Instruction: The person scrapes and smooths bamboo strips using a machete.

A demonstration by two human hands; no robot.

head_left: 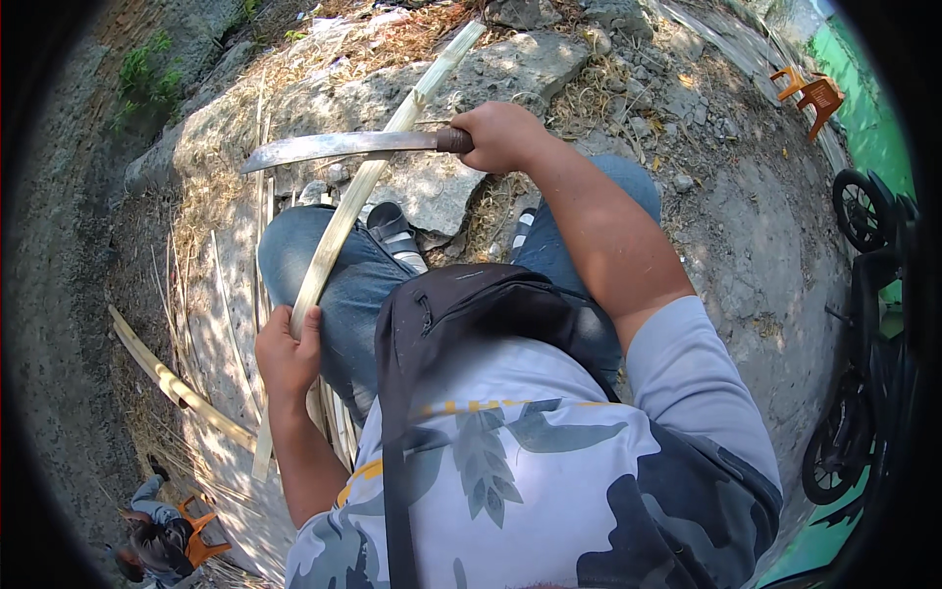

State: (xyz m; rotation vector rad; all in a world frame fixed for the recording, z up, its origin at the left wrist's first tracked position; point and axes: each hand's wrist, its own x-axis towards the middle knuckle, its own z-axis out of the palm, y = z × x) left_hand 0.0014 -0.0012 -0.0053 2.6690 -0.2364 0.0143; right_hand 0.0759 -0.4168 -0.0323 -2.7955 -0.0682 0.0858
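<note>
A long, pale split-bamboo strip point(339, 228) slants from beside my left knee up to the rocks ahead. My left hand point(287, 351) is closed round its lower part, thumb along the face, and the tail end runs on past my forearm. In my right hand point(500, 137) is the dark, wrapped handle of a machete point(319, 149). Its long blade points left and lies across the strip's upper part; whether the edge bites into the bamboo I cannot tell. Strip and blade are in front of my bent knees, in blue jeans point(334, 324).
A flat rock slab point(530, 69) lies ahead of my feet. Thin strips and a thicker split bamboo piece point(182, 391) are on the ground to the left. A seated person point(157, 535) is at lower left. An orange chair point(819, 98) and a motorcycle point(859, 344) stand right.
</note>
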